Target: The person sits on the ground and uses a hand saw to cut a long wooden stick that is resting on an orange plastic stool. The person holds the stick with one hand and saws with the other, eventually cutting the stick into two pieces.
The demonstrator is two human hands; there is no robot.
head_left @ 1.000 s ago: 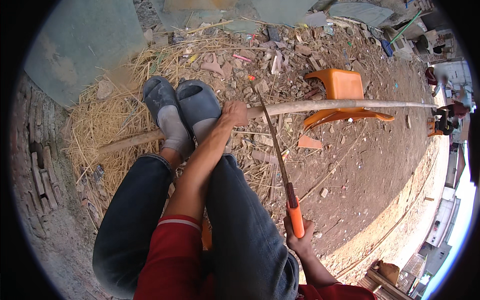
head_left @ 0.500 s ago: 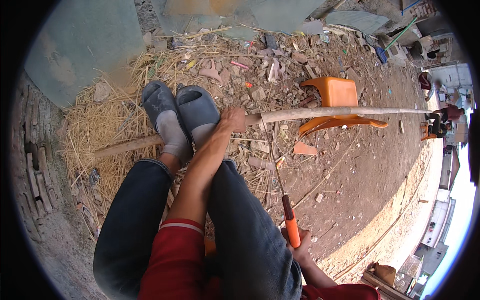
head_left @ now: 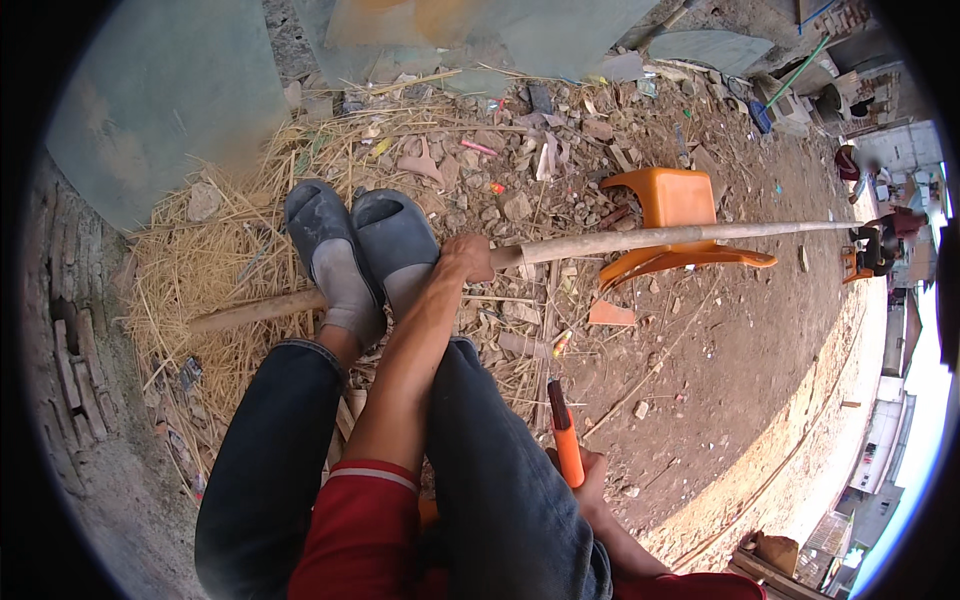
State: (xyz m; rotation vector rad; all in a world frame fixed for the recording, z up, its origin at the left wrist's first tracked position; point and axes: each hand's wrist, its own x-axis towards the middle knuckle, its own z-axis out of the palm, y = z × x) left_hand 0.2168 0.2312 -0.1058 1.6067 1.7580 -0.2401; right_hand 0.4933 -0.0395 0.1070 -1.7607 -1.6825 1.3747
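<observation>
A long wooden pole (head_left: pixel 640 240) runs from the straw at left, behind or under my feet in grey slip-on sandals (head_left: pixel 393 225), to the far right. My left hand (head_left: pixel 466 258) is closed around it just right of the sandals. Lower right, my right hand (head_left: pixel 592 478) is wrapped round the orange handle of a handsaw (head_left: pixel 567 447). Its dark blade mount points up toward the pole; the thin blade beyond is hardly visible now. Right of my left hand, the pole crosses an overturned orange plastic chair (head_left: pixel 680 200).
Straw (head_left: pixel 225 270) and broken rubble (head_left: pixel 515 205) cover the ground around my feet. Large grey-green sheets (head_left: pixel 170 110) lean at the upper left beside a worn brick wall (head_left: pixel 80 370). People (head_left: pixel 880 230) sit at the far right near the pole's far end.
My right hand and the saw handle have moved slightly up and left. The blade, plain across the pole before, is now barely visible. My left hand keeps its hold.
</observation>
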